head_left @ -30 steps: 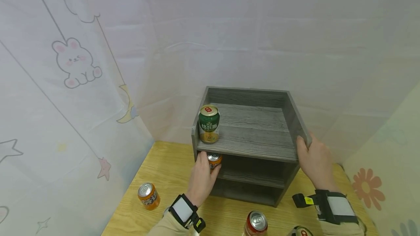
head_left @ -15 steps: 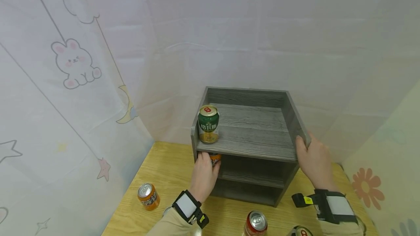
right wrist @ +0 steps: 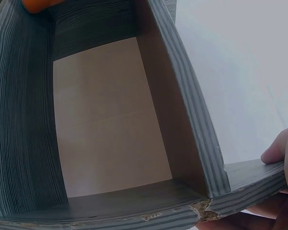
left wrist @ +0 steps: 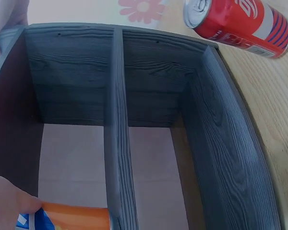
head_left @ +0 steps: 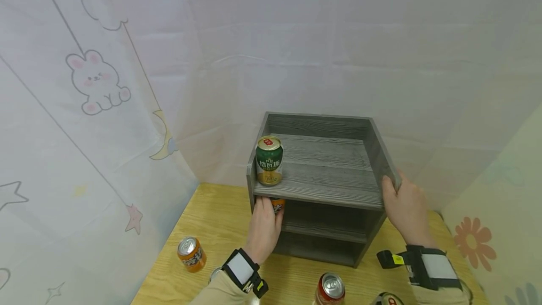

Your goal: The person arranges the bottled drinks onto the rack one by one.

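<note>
A grey wooden shelf unit (head_left: 326, 159) stands on the table, with two open compartments under its top board. My left hand (head_left: 263, 232) reaches into the upper compartment at its left end, fingers and thumb around an orange soda can (head_left: 277, 204). The board above hides the can's top; in the left wrist view its orange side (left wrist: 79, 216) shows beside the thumb. My right hand (head_left: 407, 211) grips the unit's right side panel near the front, thumb inside and fingers outside. On the top board, at the front left corner, a green and gold can (head_left: 269, 160) stands upright.
Another orange can (head_left: 192, 253) stands on the table (head_left: 220, 215) left of the unit. In front are a red can (head_left: 329, 289) and a can (head_left: 388, 299) cut off by the frame edge. Another can's rim (head_left: 214, 274) shows behind the left wrist. A white printed sheet hangs behind.
My left hand has pushed the orange can deeper into the upper compartment, so its silver top is now out of sight. The right hand stays on the side panel.
</note>
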A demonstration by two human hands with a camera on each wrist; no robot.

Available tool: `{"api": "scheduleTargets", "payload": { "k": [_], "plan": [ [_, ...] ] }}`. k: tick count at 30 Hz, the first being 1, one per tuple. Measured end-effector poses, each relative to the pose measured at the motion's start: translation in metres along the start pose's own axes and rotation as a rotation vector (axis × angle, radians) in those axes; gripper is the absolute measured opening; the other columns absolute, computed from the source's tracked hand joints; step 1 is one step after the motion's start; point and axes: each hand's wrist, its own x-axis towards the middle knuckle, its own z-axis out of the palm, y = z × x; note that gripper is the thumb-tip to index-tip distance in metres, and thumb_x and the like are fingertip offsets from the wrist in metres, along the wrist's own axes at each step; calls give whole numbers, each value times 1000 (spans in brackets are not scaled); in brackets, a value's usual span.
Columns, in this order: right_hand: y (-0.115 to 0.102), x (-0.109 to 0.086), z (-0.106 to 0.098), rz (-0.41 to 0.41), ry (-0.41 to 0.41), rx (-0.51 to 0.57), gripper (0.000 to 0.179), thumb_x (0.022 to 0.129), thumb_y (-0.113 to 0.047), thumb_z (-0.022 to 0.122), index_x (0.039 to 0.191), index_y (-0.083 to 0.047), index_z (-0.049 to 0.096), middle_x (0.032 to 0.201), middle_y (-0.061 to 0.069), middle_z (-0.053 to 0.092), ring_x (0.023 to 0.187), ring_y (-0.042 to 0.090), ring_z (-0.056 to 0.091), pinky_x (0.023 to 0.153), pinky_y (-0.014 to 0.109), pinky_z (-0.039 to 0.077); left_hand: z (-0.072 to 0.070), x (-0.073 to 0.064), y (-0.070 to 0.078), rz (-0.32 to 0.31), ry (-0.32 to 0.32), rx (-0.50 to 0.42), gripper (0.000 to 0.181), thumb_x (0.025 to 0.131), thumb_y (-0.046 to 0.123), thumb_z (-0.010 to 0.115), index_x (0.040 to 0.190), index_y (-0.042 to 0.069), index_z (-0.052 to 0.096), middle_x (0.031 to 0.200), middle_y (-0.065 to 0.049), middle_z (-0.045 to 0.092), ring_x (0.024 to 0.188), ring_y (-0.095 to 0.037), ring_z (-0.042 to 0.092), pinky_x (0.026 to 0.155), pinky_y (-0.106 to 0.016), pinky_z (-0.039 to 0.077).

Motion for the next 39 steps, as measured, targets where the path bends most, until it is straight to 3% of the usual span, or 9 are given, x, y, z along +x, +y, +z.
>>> {"api": "scheduleTargets", "payload": {
  "k": [6,13,18,25,32,39],
  "plan": [
    [0,-1,-1,15,-6,9,38,106,-22,42,120,9,60,73,18,58,54,28,52,44,35,39,0,-2,-1,64,21,71,70,90,13,80,143,-7,39,124,-22,50,108,-31,58,90,-38,54],
    [1,-1,-1,19,-16,11,45,107,-23,40,130,11,56,66,13,52,50,25,48,42,34,38,0,-2,-3,120,6,132,53,88,9,80,129,-6,50,117,-18,52,108,-33,55,92,-41,50],
    [1,-1,-2,16,-31,14,45,107,-23,39,130,12,56,64,11,49,49,24,47,41,34,36,0,-1,-4,145,-19,161,53,86,8,82,127,-6,52,116,-18,54,109,-33,54,96,-42,48],
    [1,-1,-1,17,-25,4,47,107,-24,40,135,12,54,64,11,50,50,24,47,42,34,37,-3,3,-7,242,-25,263,57,82,9,84,126,-8,52,114,-18,55,106,-33,55,99,-44,44],
    [1,0,0,11,-18,-8,45,107,-23,41,131,11,56,70,15,55,53,27,50,44,35,38,-5,3,-7,239,-43,261,56,82,5,82,126,-8,52,115,-18,54,107,-33,54,99,-43,44],
    [1,-1,0,16,-23,-5,47,107,-25,39,134,11,55,60,9,44,45,22,42,39,34,34,-6,2,-7,205,-52,189,59,83,2,80,132,-8,49,120,-18,54,112,-33,53,103,-44,43]
  ]
}}
